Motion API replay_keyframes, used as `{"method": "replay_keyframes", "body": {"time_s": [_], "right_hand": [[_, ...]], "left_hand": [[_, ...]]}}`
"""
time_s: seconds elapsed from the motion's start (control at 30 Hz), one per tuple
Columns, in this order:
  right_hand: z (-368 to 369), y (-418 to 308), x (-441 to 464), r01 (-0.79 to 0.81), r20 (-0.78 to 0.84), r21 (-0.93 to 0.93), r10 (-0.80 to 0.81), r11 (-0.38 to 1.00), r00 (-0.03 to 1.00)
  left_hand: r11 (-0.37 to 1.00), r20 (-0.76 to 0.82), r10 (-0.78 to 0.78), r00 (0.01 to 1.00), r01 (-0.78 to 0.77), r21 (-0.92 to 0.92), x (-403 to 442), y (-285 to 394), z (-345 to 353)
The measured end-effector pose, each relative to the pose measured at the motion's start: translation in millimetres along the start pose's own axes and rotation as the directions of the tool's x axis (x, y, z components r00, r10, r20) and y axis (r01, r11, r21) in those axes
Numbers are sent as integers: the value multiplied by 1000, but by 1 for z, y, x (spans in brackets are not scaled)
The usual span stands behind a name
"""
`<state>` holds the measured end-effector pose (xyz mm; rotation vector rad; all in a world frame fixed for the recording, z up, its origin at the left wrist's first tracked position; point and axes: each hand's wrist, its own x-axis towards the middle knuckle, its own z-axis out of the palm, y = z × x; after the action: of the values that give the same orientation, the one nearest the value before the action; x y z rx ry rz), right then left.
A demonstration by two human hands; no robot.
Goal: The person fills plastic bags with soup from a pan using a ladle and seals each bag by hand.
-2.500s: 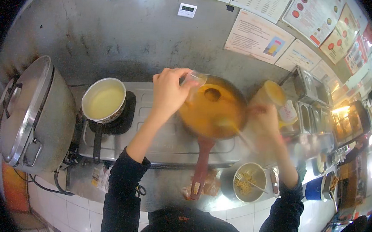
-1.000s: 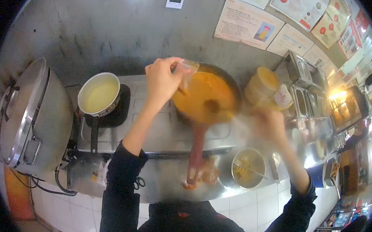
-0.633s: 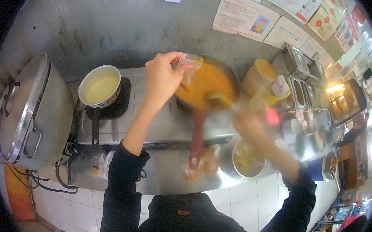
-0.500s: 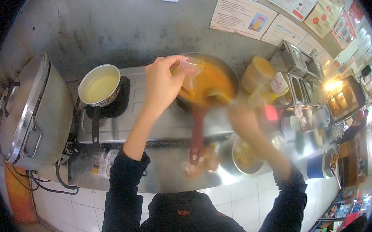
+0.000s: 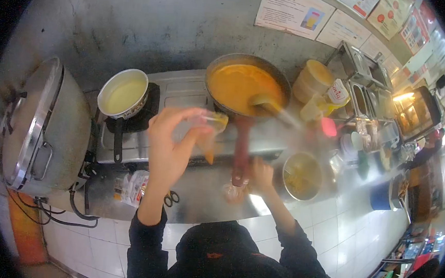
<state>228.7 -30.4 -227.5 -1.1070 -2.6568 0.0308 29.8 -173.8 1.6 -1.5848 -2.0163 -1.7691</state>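
Observation:
My left hand [image 5: 173,146] pinches a small clear plastic bag [image 5: 211,138] with orange residue, blurred, in front of the stove. My right hand [image 5: 261,175] is low over the steel counter, just right of the pan's dark red handle [image 5: 241,156]; its fingers are curled and what they hold is hidden. The frying pan [image 5: 219,105] on the stove contains orange sauce [image 5: 244,83]. A ladle [image 5: 273,107] lies in the sauce, its handle over the right rim. A clear packet [image 5: 233,192] sits under the handle's end.
On the left burner stands a white saucepan [image 5: 126,114] of pale yellow liquid, beside a large lidded pot [image 5: 68,128]. Scissors [image 5: 172,198] and a packet [image 5: 135,187] lie on the counter. At right are a bowl [image 5: 301,196], tubs [image 5: 314,81] and a pink item [image 5: 329,127].
My left hand has drawn back from over the pan with the bag. My right hand has left the ladle area and come down beside the pan handle. The ladle stays in the pan.

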Motion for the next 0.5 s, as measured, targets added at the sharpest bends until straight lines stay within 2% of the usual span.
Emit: {"method": "replay_keyframes", "body": {"time_s": [0.1, 0.17, 0.2, 0.27, 0.3, 0.37, 0.43, 0.5], "right_hand": [[3, -1, 3, 3, -58, 3, -3, 1000, 998], [16, 6, 8, -211, 50, 218, 205, 953, 977], [20, 10, 8, -212, 49, 219, 207, 952, 977], [17, 17, 8, -388, 156, 535, 364, 751, 918], [11, 27, 3, -386, 152, 540, 365, 748, 919], [-51, 29, -16, -236, 83, 550, 228, 801, 970], [-140, 10, -32, -208, 8, 816, 349, 539, 937], [-184, 2, -61, 55, -247, 899, 400, 433, 882]], "left_hand": [[994, -7, -6, 1000, 7, 108, -17, 12, -11], [994, 13, -17, 1000, 15, 111, -27, 24, -14], [993, 29, -27, 999, 24, 114, -32, 29, -14], [997, 48, -53, 997, 50, 60, -43, 38, -6], [997, 68, -77, 995, 77, 6, -47, 42, -1], [999, 110, -42, 993, 43, -2, -56, 50, 12], [1000, 155, -10, 988, 13, -18, -64, 56, 31], [997, 199, 14, 980, 2, -79, -73, 59, 54]]}}
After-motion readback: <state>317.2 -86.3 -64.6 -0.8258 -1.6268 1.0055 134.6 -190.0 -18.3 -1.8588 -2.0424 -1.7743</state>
